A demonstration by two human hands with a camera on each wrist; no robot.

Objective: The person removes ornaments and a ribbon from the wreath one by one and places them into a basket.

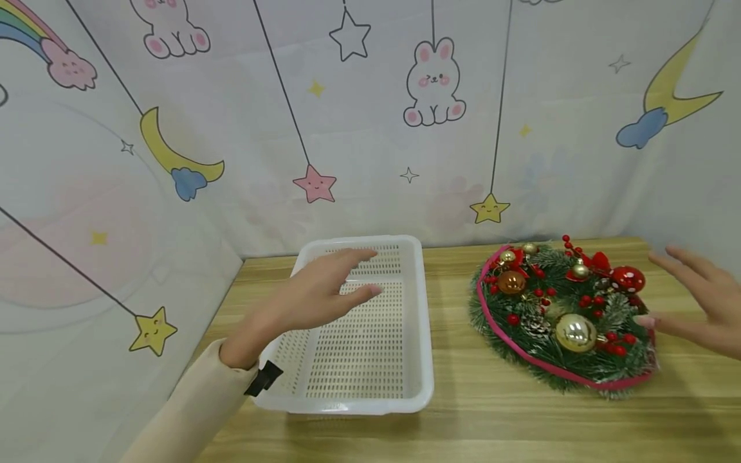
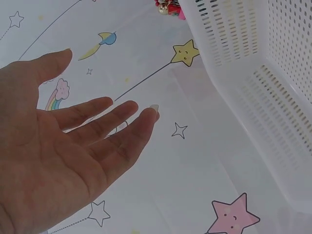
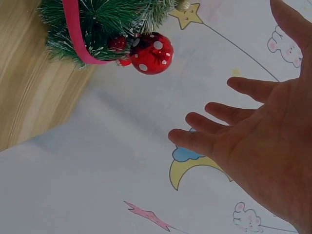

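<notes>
A white perforated plastic basket [image 1: 427,334] rests on the wooden table at centre left. In the head view my left hand [image 1: 315,292] is over its left part, thumb and fingers spread, holding nothing. The left wrist view shows that palm [image 2: 63,156] with its fingers loosely extended. On the table's right side lies a green Christmas wreath [image 1: 616,315] with a pink ribbon [image 1: 532,360], red berries, a pinecone and shiny balls. My right hand [image 1: 706,302] is at the wreath's right edge, its thumb overlapping the greenery. Its fingers are straight and spread in the right wrist view.
The wooden table [image 1: 475,424] carries both things. Behind it hangs a white cloth [image 1: 370,128] printed with rabbits, stars and moons, and the cloth also closes off the left and right sides. A red spotted ball [image 3: 152,53] sticks out from the wreath.
</notes>
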